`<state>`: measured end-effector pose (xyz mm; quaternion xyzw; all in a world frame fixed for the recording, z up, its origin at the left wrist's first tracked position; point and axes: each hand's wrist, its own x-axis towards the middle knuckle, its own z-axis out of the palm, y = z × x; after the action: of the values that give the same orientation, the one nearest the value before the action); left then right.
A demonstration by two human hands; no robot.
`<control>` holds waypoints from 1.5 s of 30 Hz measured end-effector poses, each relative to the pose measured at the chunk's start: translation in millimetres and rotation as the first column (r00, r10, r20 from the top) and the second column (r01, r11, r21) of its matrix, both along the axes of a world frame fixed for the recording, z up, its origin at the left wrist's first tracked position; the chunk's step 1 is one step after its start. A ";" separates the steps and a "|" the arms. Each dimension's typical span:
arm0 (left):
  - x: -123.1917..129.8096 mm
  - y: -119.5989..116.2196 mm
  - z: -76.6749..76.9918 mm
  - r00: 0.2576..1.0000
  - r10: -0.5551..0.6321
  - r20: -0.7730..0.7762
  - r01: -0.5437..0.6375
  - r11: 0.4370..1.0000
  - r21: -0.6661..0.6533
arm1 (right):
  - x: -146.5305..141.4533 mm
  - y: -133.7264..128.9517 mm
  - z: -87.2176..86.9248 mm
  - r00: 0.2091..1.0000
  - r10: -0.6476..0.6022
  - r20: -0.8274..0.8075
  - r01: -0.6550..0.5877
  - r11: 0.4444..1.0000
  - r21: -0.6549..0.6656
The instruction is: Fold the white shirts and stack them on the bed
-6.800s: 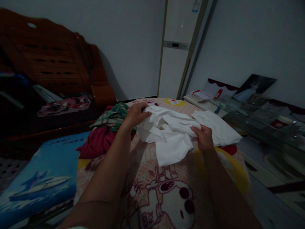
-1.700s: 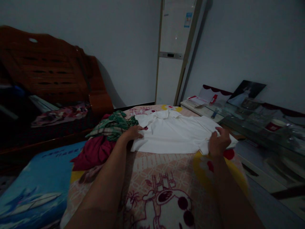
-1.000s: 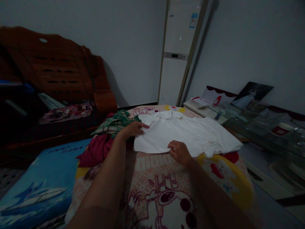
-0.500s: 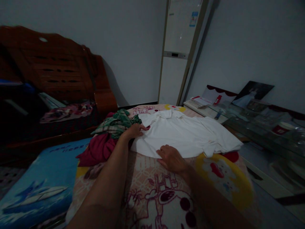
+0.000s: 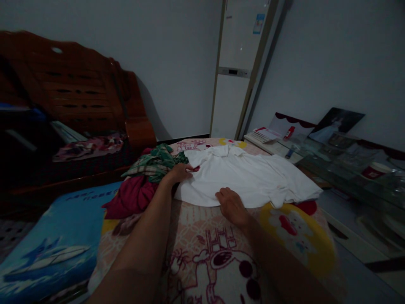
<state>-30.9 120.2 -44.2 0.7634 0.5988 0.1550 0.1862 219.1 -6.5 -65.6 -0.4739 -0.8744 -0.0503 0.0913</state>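
Note:
A white shirt lies spread across a patterned cloth that covers the table. At the shirt's left edge is my left hand, its fingers pinched on the fabric beside a small dark red patch. My right hand rests on the shirt's near edge, fingers curved downward; what lies under the fingertips is hidden. Left of my left hand are a crumpled green plaid cloth and a magenta cloth, heaped together.
A blue printed cushion lies at lower left, with a wooden bench behind it. At the right stands a glass shelf holding a paper cup. A tall white appliance is at the back.
My right hand has moved slightly right and away from me along the shirt's near edge. That edge lies a little farther back. My left hand has barely moved.

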 end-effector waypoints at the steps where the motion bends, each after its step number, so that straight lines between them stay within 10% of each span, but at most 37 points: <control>1: 1.5 -1.7 2.4 1.000 0.018 0.018 -0.018 1.000 -0.006 | 1.1 0.6 1.7 0.999 0.004 -0.032 -0.005 1.000 -0.019; 5: 1.8 -14.8 26.2 0.969 -0.116 0.218 0.147 0.980 -0.131 | 9.6 0.0 18.7 0.968 0.063 -0.244 -0.113 0.973 -0.199; 10: -9.8 -32.5 56.3 0.882 -0.230 0.411 0.361 0.890 -0.277 | 27.6 -5.3 43.2 0.863 0.071 -0.500 -0.360 0.782 -0.509; 16: -7.3 -16.7 32.0 0.981 0.013 0.193 0.042 0.961 -0.274 | 23.6 -6.0 31.9 0.877 0.097 -0.471 -0.435 0.576 -0.691; 22: 9.6 -1.3 7.6 0.981 0.187 -0.053 -0.187 0.982 -0.002 | 13.6 -4.8 18.2 0.914 0.116 -0.389 -0.376 0.602 -0.705; 36: 11.3 5.9 -13.7 0.992 0.090 0.088 -0.092 0.995 0.024 | 14.6 -3.1 16.9 0.909 0.136 -0.393 -0.392 0.598 -0.699; 45: 33.4 -2.7 -1.3 0.983 0.106 -0.150 -0.063 0.962 0.265 | 15.2 -3.8 17.8 0.910 0.112 -0.400 -0.381 0.607 -0.697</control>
<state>2.4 117.5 -45.5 0.7648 0.6189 0.1768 0.0285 234.3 -10.4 -47.7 -0.3422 -0.8440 0.4121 0.0283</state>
